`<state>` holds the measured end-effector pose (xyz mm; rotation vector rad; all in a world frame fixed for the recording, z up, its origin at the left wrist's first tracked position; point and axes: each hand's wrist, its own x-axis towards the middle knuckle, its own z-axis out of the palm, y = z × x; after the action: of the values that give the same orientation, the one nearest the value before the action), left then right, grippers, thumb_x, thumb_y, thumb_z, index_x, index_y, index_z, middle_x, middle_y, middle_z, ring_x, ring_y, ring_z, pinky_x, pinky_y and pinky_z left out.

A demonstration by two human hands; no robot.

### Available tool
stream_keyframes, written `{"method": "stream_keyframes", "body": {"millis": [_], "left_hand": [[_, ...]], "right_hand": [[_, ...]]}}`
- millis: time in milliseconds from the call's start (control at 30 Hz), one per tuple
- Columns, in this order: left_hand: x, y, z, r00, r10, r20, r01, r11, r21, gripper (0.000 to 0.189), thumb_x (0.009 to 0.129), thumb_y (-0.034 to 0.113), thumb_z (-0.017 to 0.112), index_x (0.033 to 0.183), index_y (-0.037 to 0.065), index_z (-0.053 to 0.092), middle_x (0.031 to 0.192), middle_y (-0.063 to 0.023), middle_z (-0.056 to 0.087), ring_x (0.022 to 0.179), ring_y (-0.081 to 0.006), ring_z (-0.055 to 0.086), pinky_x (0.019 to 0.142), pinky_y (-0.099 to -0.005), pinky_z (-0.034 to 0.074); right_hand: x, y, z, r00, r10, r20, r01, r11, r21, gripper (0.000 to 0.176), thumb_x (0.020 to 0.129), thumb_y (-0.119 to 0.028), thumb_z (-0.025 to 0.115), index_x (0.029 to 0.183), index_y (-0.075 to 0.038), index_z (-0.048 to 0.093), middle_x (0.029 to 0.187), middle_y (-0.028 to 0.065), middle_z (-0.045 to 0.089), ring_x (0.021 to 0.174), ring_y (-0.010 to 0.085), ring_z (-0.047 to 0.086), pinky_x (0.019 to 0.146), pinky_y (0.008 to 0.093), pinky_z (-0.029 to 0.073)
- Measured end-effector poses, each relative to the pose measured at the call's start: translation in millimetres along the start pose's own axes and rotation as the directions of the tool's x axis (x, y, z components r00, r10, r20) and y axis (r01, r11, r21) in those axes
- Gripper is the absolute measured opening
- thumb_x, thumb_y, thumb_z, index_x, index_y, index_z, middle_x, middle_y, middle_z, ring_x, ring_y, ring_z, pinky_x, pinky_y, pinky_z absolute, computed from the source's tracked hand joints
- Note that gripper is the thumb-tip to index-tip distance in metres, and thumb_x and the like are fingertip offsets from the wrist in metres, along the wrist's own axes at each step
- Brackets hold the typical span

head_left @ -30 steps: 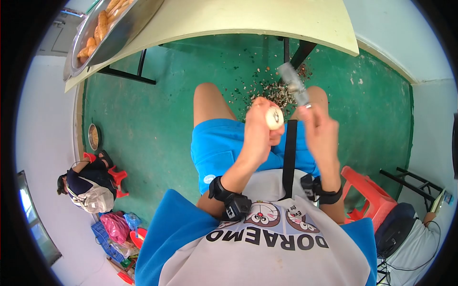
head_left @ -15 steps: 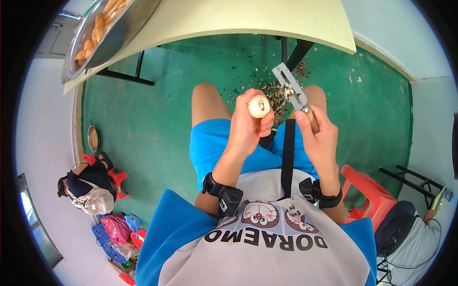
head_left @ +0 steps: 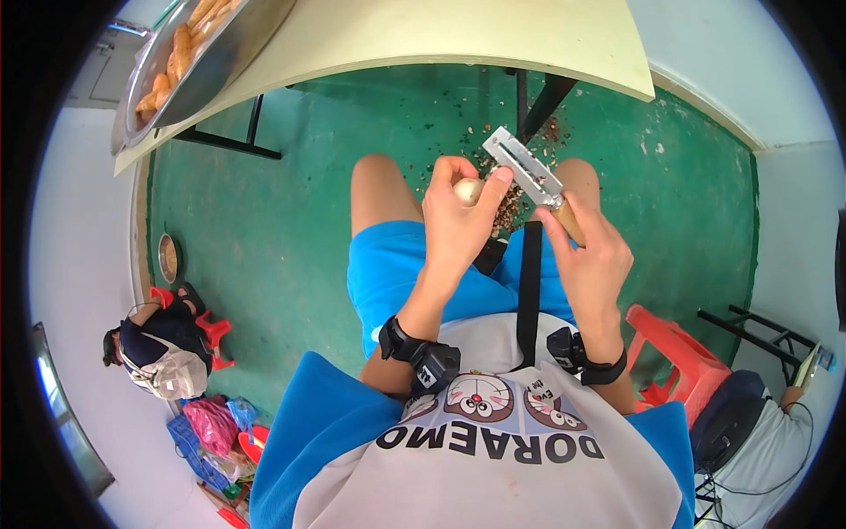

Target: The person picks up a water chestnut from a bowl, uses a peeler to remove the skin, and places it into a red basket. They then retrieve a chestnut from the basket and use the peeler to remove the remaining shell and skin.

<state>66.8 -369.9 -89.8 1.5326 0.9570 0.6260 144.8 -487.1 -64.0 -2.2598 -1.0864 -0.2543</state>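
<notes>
My left hand [head_left: 460,204] is closed around a pale, peeled root vegetable [head_left: 468,190], with only its rounded end showing between the fingers. Its exact kind I cannot make out. In my right hand [head_left: 589,247] is a peeler [head_left: 525,167] with a wide, flat slotted metal blade and a wooden handle, its blade pointing up and left. The left thumb lies at the blade's edge and seems to touch it. Both hands are above my lap, and dark and pale peelings [head_left: 511,210] lie scattered on the floor beyond them.
A pale table [head_left: 423,35] spans the front, bearing a metal basin [head_left: 198,84] of orange-brown roots. Red stool [head_left: 674,366] is at right, beside a dark bag [head_left: 730,414]. At left sit another person [head_left: 163,353], a metal bowl [head_left: 169,257] and plastic bags [head_left: 211,425].
My left hand has turned, hiding more of the root vegetable, and its thumb has come over to the peeler's blade. The peeler has tilted further left and come closer to that hand.
</notes>
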Motion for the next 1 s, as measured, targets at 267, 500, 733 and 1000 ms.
{"method": "stream_keyframes", "body": {"millis": [267,500,733,1000], "left_hand": [[3,-8,7,0.992,0.117,-0.048,-0.122,0.985,-0.120,0.014,0.077,0.010,0.059,0.075,0.002,0.048,0.067,0.0003,0.052,0.059,-0.0034,0.045,0.048,-0.0177,0.036],[2,5,9,0.956,0.271,-0.110,-0.244,0.947,0.210,0.014,0.075,0.014,0.060,0.078,0.002,0.055,0.068,-0.0098,0.054,0.059,-0.0215,0.051,0.054,-0.0306,0.041],[-4,19,15,0.950,0.293,-0.109,-0.268,0.943,0.199,0.018,0.071,0.017,0.065,0.073,0.003,0.054,0.073,-0.0102,0.052,0.062,-0.0247,0.052,0.055,-0.0326,0.041],[5,12,12,0.913,0.363,-0.185,-0.303,0.910,0.284,0.016,0.071,0.014,0.064,0.073,0.003,0.052,0.071,-0.0092,0.051,0.062,-0.0241,0.051,0.055,-0.0332,0.040]], "right_hand": [[1,5,1,0.998,0.064,-0.019,-0.064,0.998,-0.029,0.028,0.069,-0.026,0.067,0.088,-0.007,0.058,0.065,0.0053,0.058,0.052,0.0214,0.055,0.043,0.0308,0.041],[-1,4,3,0.995,0.097,-0.032,-0.098,0.995,-0.028,0.028,0.068,-0.025,0.067,0.087,-0.007,0.058,0.067,0.0058,0.059,0.054,0.0221,0.056,0.045,0.0315,0.042],[-1,4,5,0.996,0.083,-0.022,-0.084,0.996,-0.030,0.027,0.068,-0.024,0.068,0.087,-0.007,0.058,0.068,0.0060,0.059,0.055,0.0226,0.056,0.046,0.0319,0.042],[2,2,2,0.996,0.089,-0.029,-0.091,0.993,-0.070,0.027,0.068,-0.024,0.067,0.087,-0.007,0.059,0.067,0.0060,0.059,0.055,0.0230,0.056,0.046,0.0323,0.042]]}}
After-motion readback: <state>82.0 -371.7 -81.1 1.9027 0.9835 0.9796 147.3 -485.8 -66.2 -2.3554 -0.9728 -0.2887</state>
